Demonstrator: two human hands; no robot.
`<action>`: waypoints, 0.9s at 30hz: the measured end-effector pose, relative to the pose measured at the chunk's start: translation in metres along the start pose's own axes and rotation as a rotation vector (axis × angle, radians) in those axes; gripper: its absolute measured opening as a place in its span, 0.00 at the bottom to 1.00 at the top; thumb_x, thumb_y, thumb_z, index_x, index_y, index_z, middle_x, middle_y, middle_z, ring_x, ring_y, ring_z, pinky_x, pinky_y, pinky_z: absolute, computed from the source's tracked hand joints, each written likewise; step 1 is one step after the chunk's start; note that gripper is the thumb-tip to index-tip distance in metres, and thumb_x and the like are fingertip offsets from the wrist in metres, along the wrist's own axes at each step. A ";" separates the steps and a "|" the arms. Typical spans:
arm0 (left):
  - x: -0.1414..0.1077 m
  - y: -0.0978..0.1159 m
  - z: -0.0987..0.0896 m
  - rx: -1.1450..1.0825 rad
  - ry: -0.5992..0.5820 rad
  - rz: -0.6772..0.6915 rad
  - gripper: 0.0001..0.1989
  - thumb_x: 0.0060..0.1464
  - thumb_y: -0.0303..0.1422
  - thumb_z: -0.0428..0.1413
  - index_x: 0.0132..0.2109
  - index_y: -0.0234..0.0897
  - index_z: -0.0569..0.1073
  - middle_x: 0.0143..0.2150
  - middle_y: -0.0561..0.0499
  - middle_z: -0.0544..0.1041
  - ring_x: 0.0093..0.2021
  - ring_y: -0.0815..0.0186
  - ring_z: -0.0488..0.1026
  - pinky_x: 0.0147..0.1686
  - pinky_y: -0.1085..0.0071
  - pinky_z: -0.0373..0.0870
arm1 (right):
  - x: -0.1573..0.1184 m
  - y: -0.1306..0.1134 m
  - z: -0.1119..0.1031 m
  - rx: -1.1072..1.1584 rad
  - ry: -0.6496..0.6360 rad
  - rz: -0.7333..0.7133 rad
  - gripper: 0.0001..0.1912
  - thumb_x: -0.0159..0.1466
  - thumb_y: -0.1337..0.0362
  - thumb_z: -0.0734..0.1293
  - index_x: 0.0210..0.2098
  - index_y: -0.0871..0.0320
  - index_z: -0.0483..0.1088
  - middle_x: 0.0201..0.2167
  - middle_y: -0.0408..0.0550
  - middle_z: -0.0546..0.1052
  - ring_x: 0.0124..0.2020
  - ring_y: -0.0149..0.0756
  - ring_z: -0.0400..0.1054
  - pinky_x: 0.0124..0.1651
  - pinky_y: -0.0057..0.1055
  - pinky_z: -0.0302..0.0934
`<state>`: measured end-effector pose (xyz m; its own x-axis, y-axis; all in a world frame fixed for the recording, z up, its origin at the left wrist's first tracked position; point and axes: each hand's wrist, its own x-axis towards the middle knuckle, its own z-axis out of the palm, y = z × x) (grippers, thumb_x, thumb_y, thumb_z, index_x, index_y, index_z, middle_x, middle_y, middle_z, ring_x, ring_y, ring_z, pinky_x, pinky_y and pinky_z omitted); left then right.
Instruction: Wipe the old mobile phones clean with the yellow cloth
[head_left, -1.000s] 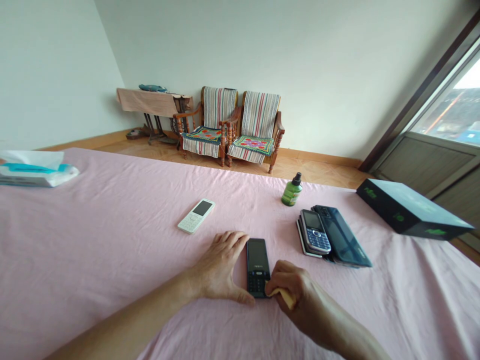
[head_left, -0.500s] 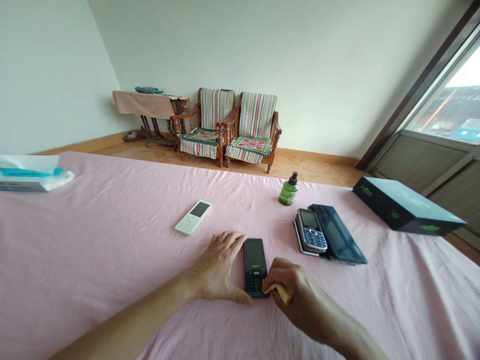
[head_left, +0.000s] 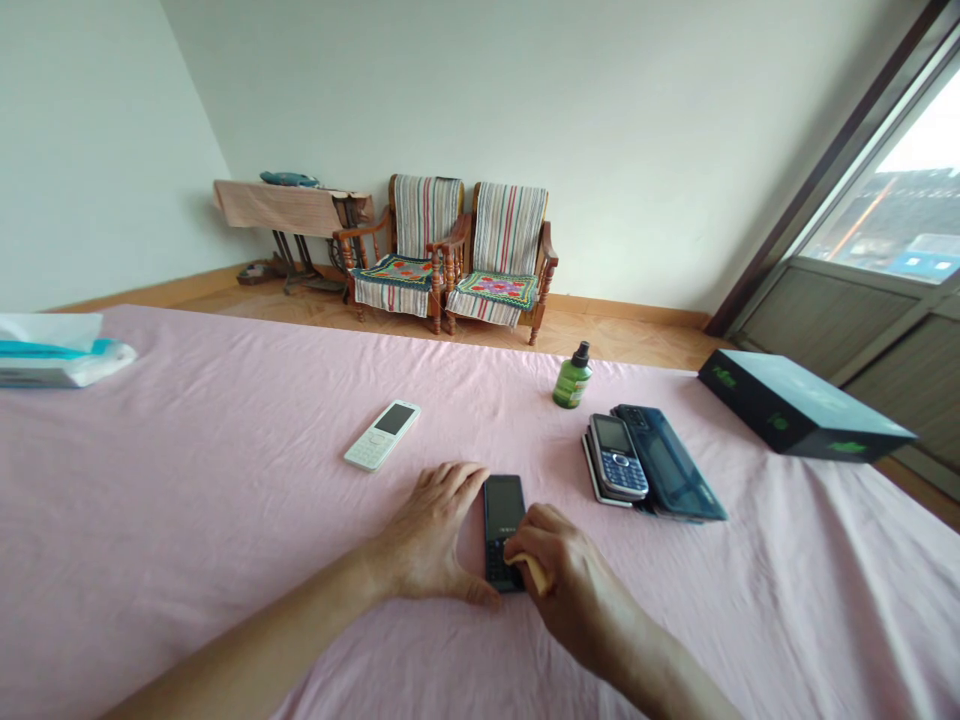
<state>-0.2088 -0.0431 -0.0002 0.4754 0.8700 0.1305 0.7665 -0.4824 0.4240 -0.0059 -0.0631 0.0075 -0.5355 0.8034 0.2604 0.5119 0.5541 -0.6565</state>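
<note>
Head view: your right hand (head_left: 559, 565), pinching a yellow cloth (head_left: 535, 573), has slid further left over the lower half of the dark phone (head_left: 504, 500), lower centre; your left hand (head_left: 429, 535) splays unclenched along its left edge. Pink tablecloth (head_left: 225, 480) beneath, chairs (head_left: 427, 215) upper centre; green lettering (head_left: 847, 447) at right is too blurred to read.

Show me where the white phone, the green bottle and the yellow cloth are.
White phone (head_left: 382, 436): head view, near the middle of its front.
Green bottle (head_left: 571, 385): head view, on its body.
Yellow cloth (head_left: 537, 573): head view, on its exposed fold.
</note>
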 end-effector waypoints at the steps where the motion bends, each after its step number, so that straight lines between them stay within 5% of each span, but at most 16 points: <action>1: 0.000 0.001 0.000 -0.004 0.002 -0.005 0.52 0.32 0.55 0.64 0.62 0.40 0.56 0.60 0.40 0.62 0.58 0.45 0.59 0.57 0.50 0.54 | 0.001 -0.001 0.003 -0.005 0.002 -0.014 0.15 0.59 0.81 0.58 0.28 0.59 0.73 0.31 0.47 0.71 0.33 0.33 0.65 0.34 0.27 0.57; 10: 0.001 0.002 -0.002 -0.002 -0.030 -0.012 0.51 0.33 0.54 0.65 0.62 0.39 0.56 0.61 0.40 0.61 0.60 0.44 0.58 0.58 0.49 0.52 | -0.002 0.002 -0.008 -0.071 -0.037 0.088 0.16 0.56 0.84 0.59 0.29 0.59 0.73 0.30 0.47 0.71 0.32 0.33 0.65 0.34 0.27 0.57; 16: 0.000 0.002 0.000 -0.004 0.021 0.001 0.53 0.31 0.49 0.67 0.63 0.41 0.55 0.61 0.40 0.61 0.59 0.45 0.58 0.59 0.51 0.53 | 0.003 -0.012 0.008 -0.067 -0.055 -0.039 0.14 0.61 0.81 0.60 0.27 0.59 0.71 0.32 0.47 0.71 0.35 0.34 0.64 0.34 0.27 0.56; 27: 0.000 0.003 -0.002 0.001 0.007 -0.009 0.53 0.30 0.49 0.67 0.62 0.39 0.56 0.61 0.40 0.62 0.59 0.45 0.59 0.58 0.51 0.55 | 0.001 -0.010 0.009 -0.054 -0.041 -0.004 0.14 0.60 0.82 0.60 0.27 0.60 0.71 0.32 0.48 0.72 0.35 0.34 0.64 0.34 0.28 0.56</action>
<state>-0.2071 -0.0440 0.0033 0.4653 0.8751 0.1329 0.7713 -0.4746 0.4241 -0.0179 -0.0693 0.0075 -0.5643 0.7920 0.2330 0.5448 0.5694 -0.6156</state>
